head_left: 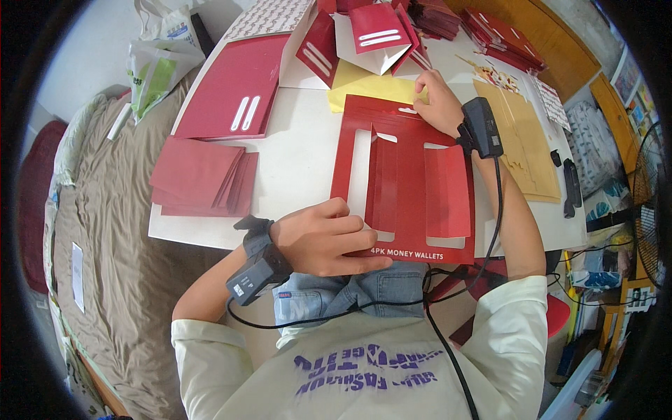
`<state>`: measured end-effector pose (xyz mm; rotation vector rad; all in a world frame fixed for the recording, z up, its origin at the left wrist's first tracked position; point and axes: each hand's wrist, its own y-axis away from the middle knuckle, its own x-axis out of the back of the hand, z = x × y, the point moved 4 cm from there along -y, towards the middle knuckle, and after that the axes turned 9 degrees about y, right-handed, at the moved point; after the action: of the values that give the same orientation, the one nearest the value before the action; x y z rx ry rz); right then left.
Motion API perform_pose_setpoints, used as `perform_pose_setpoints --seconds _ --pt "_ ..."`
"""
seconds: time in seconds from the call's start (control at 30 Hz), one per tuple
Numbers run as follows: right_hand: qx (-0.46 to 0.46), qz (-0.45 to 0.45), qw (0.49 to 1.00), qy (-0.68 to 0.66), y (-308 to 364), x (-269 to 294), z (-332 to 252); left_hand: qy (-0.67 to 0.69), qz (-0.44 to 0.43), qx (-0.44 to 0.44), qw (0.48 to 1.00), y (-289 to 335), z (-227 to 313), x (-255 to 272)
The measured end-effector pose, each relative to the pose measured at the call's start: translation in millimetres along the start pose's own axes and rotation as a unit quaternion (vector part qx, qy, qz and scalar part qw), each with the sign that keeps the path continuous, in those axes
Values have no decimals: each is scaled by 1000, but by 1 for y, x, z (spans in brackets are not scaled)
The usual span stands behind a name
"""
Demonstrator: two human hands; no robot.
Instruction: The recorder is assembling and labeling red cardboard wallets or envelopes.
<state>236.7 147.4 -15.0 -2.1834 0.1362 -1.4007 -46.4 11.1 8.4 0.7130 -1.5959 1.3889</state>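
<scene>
White table point(308, 157) beside brown bed point(119, 231)

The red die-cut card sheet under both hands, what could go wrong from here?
1. The red card sheet has thin strips between its cut-out windows; the left hand pressing near the lower edge could crease or tear one.
2. The sheet's lower edge lies at the rim of the white table, so it might slip off.
3. The right hand has a cable trailing from its wrist device that could snag.

Left of the left hand point(323, 238), bare worktop point(301, 161) gives passage toward the red envelope stack point(203, 178); beyond the right hand point(439, 103), folded red cartons point(371, 31) crowd the way.
</scene>
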Motion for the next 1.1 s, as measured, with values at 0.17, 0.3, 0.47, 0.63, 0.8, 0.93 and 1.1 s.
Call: perform_pose_setpoints --seconds 0.17,0.3,0.47,0.63,0.8,0.93,1.1 --pt "12 26 1000 2 2 2 -7 2 1 4 1000 2 1 -2" --pt "8 51 999 -2 6 12 -11 -8 -8 -10 1000 -1 4 1" --pt "8 82 996 27 21 57 -35 -48 22 -48 997 1 13 4" --pt "15 81 992 98 44 109 -67 -85 59 -84 991 -5 20 4" --pt "7 95 990 108 66 143 -83 -105 75 -70 989 -10 22 1" --pt "43 93 992 67 92 149 -124 -120 71 -58 989 -20 22 9" --pt "29 17 998 -45 113 144 -172 -159 80 -58 982 -32 16 17"
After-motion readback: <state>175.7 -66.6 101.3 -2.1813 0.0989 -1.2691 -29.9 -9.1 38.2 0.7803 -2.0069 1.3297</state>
